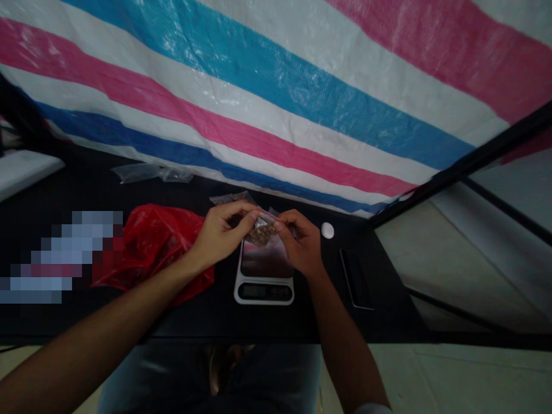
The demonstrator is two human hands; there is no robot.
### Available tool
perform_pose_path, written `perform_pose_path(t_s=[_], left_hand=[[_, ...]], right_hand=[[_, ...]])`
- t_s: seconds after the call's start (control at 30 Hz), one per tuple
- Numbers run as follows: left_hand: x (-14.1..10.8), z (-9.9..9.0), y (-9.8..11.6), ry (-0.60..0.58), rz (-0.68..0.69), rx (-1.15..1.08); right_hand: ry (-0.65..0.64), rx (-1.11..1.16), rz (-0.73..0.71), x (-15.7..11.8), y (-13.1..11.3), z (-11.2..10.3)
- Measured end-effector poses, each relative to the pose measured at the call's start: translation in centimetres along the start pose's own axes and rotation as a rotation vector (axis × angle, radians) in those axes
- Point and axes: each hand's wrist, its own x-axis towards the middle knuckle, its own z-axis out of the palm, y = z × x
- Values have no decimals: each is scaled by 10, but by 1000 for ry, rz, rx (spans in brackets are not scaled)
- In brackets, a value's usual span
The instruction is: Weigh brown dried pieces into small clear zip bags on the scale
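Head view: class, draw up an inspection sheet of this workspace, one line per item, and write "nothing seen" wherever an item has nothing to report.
Surface: black table top.
Job's things: small clear plastic bag of brownish granules, held above a white digital scale; another small bag just behind the hands.
Clutter: red plastic bag, clear plastic bags, white round object, dark flat rectangular object.
Grippers: bare left hand and right hand both pinch the small clear plastic bag.
Cables: nothing seen.
Surroundings: pink, blue and white striped tarpaulin beyond the table.
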Motion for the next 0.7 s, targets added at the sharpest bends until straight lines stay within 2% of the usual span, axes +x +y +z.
perform_pose_path(t_s=[0.2, 0.43, 0.7], left_hand=[[3, -3, 1, -95, 51, 11], [4, -1, 0, -131, 103, 36], [4, -3, 0, -169, 146, 164]], right_hand=[[-8, 13, -22, -1, -1, 4], [12, -24, -77, 0, -3, 6], [-23, -161, -159, 1, -4, 5]])
